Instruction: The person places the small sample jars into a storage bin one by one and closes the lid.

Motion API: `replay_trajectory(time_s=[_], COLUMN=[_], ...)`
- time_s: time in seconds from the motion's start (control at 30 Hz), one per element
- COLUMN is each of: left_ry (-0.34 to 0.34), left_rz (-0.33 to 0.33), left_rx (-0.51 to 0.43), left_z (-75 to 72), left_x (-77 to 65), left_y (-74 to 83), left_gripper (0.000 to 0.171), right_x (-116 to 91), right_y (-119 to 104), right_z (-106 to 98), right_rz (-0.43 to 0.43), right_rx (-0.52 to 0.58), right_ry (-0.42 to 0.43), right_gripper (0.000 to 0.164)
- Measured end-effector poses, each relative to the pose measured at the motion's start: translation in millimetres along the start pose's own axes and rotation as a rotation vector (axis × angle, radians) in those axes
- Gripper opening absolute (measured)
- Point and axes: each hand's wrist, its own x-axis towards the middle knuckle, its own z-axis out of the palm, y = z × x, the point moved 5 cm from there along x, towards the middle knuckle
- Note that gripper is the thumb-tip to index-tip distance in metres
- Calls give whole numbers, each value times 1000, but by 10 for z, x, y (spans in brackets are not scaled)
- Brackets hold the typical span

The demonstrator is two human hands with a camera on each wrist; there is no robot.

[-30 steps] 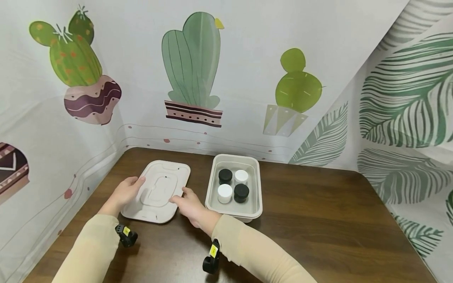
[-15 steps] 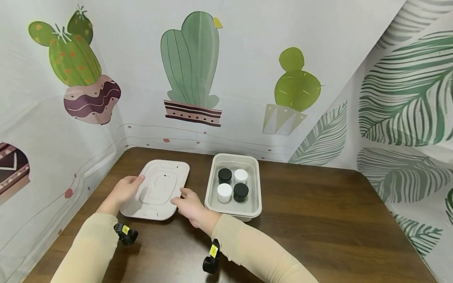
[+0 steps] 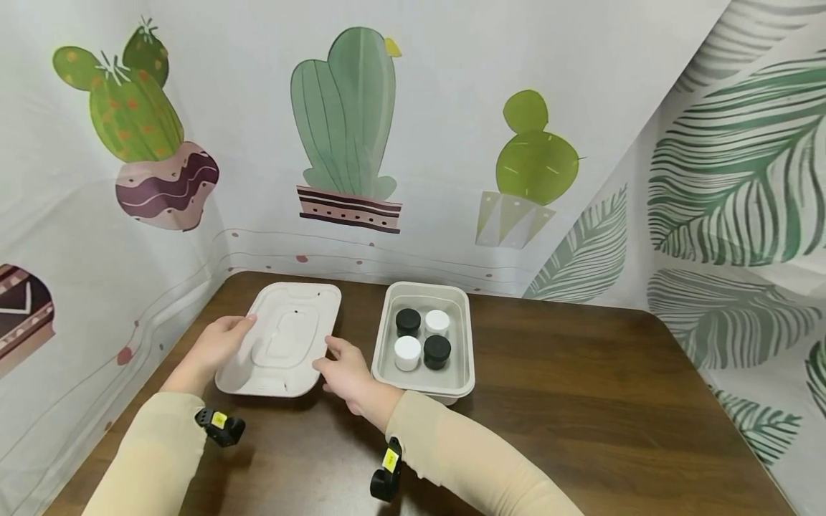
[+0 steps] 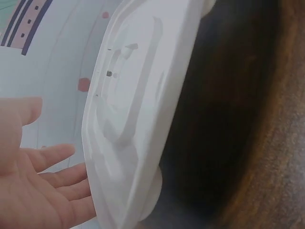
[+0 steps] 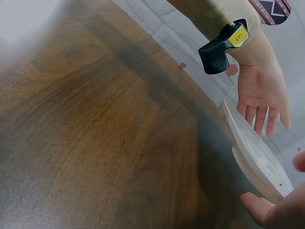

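Observation:
A white plastic lid (image 3: 287,337) with rounded corners is between both hands on the left half of the table. In the left wrist view, my left hand (image 4: 47,191) has loose, spread fingers at the lid's left edge, its thumb apart from it. My right hand (image 3: 351,373) is at the lid's right edge, thumb and forefinger spaced apart there. The right wrist view shows its digits near the lid's corner, with the rest of the hand cut off. A dark shadow (image 4: 214,95) lies below the lid.
A pale rectangular tub (image 3: 456,326) stands right of the lid. Inside are several small round jars, with black tops (image 3: 408,319) and white tops (image 3: 406,350). The brown wooden table (image 3: 581,401) backs onto a wall cloth (image 3: 452,143) printed with cacti and leaves.
The lid has shifted slightly toward the back of the table, its near edge now farther from me. Both hands have moved a little with it. The tub and jars stay put.

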Motion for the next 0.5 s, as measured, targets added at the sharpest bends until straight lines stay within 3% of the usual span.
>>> replay_trajectory(time_s=[0.4, 0.5], left_ry=[14, 20], left_rz=[-2, 0], left_rx=[-94, -122], left_z=[-70, -98], left_x=[-46, -57], left_y=[77, 85], left_gripper=[84, 86], right_x=[-11, -15], right_y=[-151, -176], right_z=[-52, -55], right_rz=[-130, -140], right_rx=[-31, 14], right_ry=[88, 99], right_gripper=[56, 56])
